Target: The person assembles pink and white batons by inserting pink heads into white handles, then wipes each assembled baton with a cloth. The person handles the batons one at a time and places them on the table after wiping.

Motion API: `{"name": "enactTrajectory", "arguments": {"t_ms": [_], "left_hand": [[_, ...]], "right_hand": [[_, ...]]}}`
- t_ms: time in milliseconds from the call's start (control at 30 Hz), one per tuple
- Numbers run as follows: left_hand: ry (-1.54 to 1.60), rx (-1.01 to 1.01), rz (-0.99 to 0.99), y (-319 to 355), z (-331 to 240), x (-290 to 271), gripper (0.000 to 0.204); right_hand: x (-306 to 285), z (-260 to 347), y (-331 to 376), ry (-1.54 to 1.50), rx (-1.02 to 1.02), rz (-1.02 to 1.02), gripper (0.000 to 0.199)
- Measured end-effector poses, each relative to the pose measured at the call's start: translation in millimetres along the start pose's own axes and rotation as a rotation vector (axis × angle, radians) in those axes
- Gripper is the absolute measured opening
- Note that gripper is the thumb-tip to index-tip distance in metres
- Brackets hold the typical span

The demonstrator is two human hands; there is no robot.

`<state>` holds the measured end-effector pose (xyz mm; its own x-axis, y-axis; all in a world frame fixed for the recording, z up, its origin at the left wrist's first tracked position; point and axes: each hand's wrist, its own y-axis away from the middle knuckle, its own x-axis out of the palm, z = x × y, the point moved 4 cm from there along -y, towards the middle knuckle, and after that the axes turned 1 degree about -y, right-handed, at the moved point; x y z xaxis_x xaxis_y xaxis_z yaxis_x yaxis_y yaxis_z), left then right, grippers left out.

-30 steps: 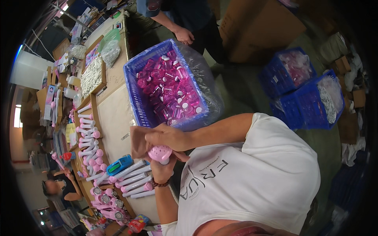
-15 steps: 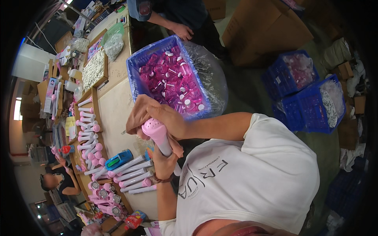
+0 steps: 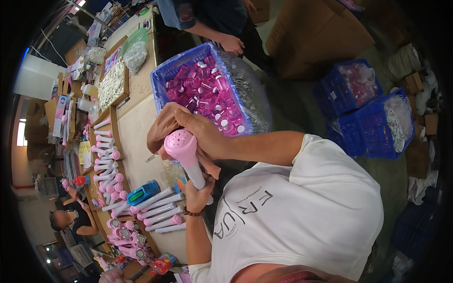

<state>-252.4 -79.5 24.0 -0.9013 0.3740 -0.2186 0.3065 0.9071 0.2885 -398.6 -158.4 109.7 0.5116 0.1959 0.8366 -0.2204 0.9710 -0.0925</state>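
A toy microphone with a pink head full of small holes and a white handle is tilted in front of my chest. My left hand, with a beaded bracelet at the wrist, is closed round the lower handle. Over the upper part, my right hand curls just behind the pink head, holding a brownish-pink cloth against the handle. Part of the cloth and some right fingers are hidden behind the microphone. Similar white-handled toy microphones lie on the table beside my left hand, with a blue-and-green tape dispenser.
A blue crate of bright pink bottles with white caps stands beyond my right hand. A co-worker's hand is at its far side. Trays of pink-and-white toys line the table. More blue crates and a cardboard box stand to the right.
The microphone has risen slightly and shifted left, so more of its handle shows between my hands. My right hand has turned around its upper part. The co-worker's hand has moved right.
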Motion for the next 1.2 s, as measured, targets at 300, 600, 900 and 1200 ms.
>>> {"name": "enactTrajectory", "arguments": {"t_ms": [300, 600, 900, 1200], "left_hand": [[-0.131, 0.085, -0.135, -1, 9, -9, 0.009], [-0.445, 0.249, -0.374, -6, 25, -17, 0.021], [-0.525, 0.319, -0.559, -9, 4, -11, 0.028], [0.200, -0.093, 0.200, 10, 6, 7, 0.020]], "right_hand": [[-9, -6, -4, 0.015, -0.082, -0.074, 0.040], [-13, -5, 1, 0.178, -0.191, -0.155, 0.041], [-7, -2, 7, 0.434, -0.122, -0.011, 0.051], [-15, 11, -23, 0.179, -0.135, 0.045, 0.050]]}}
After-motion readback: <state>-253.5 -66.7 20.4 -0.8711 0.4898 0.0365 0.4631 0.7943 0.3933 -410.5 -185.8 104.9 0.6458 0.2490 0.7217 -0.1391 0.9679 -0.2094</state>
